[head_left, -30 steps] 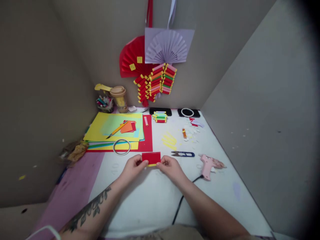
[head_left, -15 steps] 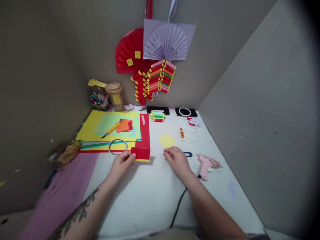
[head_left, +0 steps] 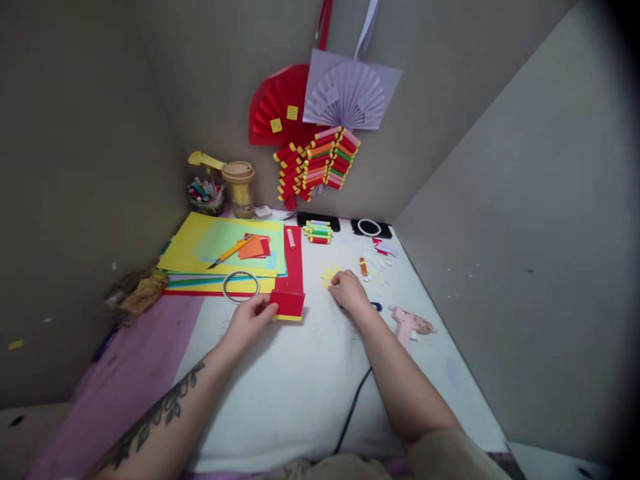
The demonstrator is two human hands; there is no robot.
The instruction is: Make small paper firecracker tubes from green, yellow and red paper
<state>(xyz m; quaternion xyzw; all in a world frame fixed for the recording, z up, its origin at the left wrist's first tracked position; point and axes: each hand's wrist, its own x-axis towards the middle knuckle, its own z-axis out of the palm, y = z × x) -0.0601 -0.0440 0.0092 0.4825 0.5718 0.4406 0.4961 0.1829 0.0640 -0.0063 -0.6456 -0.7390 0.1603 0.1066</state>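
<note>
My left hand [head_left: 253,319] pinches the left edge of a small red paper piece [head_left: 287,304] that has a yellow strip along its lower edge. My right hand [head_left: 347,291] reaches over the yellow paper strips [head_left: 327,275] on the white table, its fingers bent and pressed together at them. Whether a strip is between those fingertips is too small to tell. Just left of the red piece lies a round ring [head_left: 241,287]. Small rolled paper tubes [head_left: 319,233] with yellow ends are piled beyond the strips.
Coloured sheets [head_left: 175,257] with a craft knife [head_left: 231,252] lie at left. A pink glue gun [head_left: 406,321] is right of my right forearm. Two phones [head_left: 383,230], a cup [head_left: 241,193] and a pen holder [head_left: 205,199] stand or lie at the back. Paper fans [head_left: 350,93] hang on the wall.
My right hand has moved forward onto the yellow strips, covering part of them. My left hand still holds the red piece. The view has shifted slightly.
</note>
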